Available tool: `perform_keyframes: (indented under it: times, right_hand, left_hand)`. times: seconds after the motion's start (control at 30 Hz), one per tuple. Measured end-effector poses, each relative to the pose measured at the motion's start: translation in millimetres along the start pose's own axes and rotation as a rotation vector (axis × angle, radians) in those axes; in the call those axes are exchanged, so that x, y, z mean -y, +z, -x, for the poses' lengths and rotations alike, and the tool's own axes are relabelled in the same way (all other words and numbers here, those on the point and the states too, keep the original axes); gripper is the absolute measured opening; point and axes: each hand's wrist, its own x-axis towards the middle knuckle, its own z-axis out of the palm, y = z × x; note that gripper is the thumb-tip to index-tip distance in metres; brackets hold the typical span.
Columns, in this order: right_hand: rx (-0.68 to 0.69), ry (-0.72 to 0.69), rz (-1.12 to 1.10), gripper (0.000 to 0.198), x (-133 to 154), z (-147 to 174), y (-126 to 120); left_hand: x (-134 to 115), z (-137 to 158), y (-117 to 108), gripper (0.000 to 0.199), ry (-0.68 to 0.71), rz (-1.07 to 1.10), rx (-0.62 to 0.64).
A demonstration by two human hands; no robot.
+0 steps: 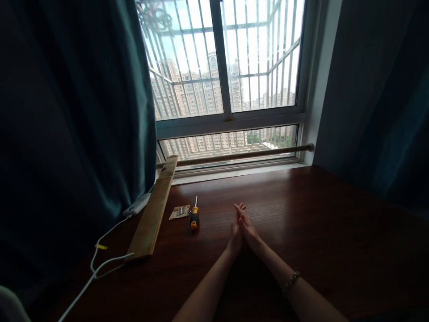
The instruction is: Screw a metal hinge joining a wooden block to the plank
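Head view: left hand [235, 235] and right hand [251, 234] meet palm to palm (fingers outstretched), near the screwdriver [194, 218].

A high-rise home, it seems, from the blue curtain [134, 112], barred window [221, 58] and apartment towers [212, 67].

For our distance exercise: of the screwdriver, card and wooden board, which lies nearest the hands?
The yellow-and-black screwdriver; the card lies left of it, the wooden board farther left.

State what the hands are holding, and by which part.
Nothing visible: the left hand and right hand rest against each other; the yellow-and-black screwdriver lies apart.
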Motion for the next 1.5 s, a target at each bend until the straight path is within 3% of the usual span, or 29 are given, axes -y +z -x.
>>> perform_keyframes:
  times: [0.33,0.57,1.5]
  right_hand:
    - [0.125,-0.121,-0.068,0.05,36.0,6.3,-16.2]
    - [0.117,-0.098,-0.04,0.048,32.9,5.6,-19.1]
    - [0.098,-0.023,0.013,0.046,27.3,4.1,-19.7]
  left_hand:
    - [-14.8,6.5,2.0,0.049,-0.03,0.064,0.055]
    - [-11.4,4.5,1.3,0.036,-0.043,-0.029,-0.005]
    - [-14.3,3.1,2.8,0.036,-0.105,-0.103,-0.047]
